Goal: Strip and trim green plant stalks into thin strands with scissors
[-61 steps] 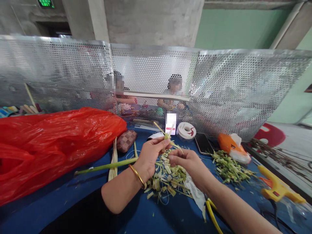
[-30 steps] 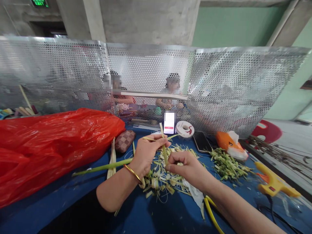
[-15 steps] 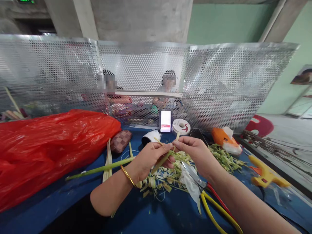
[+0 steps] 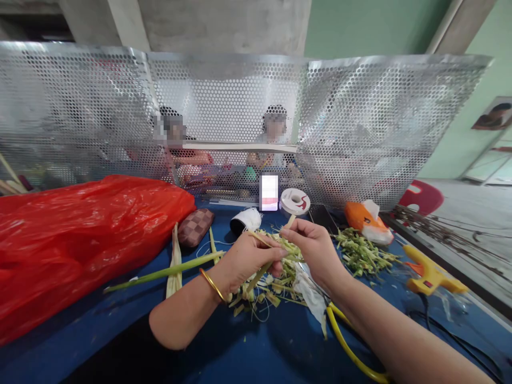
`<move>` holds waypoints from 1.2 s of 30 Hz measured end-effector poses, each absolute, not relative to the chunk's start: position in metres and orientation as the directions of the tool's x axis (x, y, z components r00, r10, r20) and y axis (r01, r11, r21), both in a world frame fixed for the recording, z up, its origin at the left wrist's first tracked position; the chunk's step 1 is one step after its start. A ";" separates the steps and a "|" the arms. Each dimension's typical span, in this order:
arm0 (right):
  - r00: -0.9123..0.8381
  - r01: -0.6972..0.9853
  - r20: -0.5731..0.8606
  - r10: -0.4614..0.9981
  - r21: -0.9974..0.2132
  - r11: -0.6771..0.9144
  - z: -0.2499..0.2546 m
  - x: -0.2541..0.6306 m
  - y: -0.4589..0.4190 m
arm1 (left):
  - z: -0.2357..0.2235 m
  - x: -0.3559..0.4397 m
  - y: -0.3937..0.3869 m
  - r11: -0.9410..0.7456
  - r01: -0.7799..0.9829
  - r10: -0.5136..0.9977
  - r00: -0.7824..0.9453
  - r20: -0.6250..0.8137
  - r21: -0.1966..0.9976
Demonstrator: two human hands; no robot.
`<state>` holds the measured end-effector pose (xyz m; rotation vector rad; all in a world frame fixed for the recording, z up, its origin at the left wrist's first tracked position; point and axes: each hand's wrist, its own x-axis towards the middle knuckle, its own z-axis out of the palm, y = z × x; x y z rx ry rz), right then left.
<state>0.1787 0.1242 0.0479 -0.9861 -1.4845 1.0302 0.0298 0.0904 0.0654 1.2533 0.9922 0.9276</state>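
Holding pale green leaf strips (image 4: 261, 274) in mid-air, just above a pile of cut scraps (image 4: 274, 300), near the middle of the view. With the left hand (image 4: 250, 256), pressing thumb and fingers together in a closed grip on the strips, 1 gold bracelet (image 4: 212, 285) around the wrist. With the right hand (image 4: 314, 245), pinching a pale end of the same strips between thumb and fingertips, close beside the left.

Below and beside the right forearm, on the blue tabletop (image 4: 240, 352), a crumpled white sheet (image 4: 310, 296) and yellow handles (image 4: 340, 333), partly hidden by the arm. Farther right, a heap of green trimmings (image 4: 364, 253), an orange tissue pack (image 4: 366, 218) behind it, and a yellow glue gun (image 4: 432, 272) with a dark cord.

To the left of the left hand, a long green stalk (image 4: 168, 271) lying across a dry pale husk (image 4: 174, 266). Beyond these, a checkered pouch (image 4: 195, 227) next to a large red plastic bag (image 4: 96, 234).

Behind the hands, from left to right: a bundle of white thread (image 4: 250, 218), a lit phone (image 4: 269, 193), a white spool (image 4: 295, 201) and a dark phone (image 4: 322, 217). At the back, a perforated metal screen (image 4: 232, 96), with 2 people visible through it.
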 end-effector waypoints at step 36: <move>-0.417 0.652 0.673 0.611 -0.247 0.717 0.068 0.182 0.106 | 0.073 0.020 0.101 0.037 -0.330 0.999 0.039 -0.025 0.943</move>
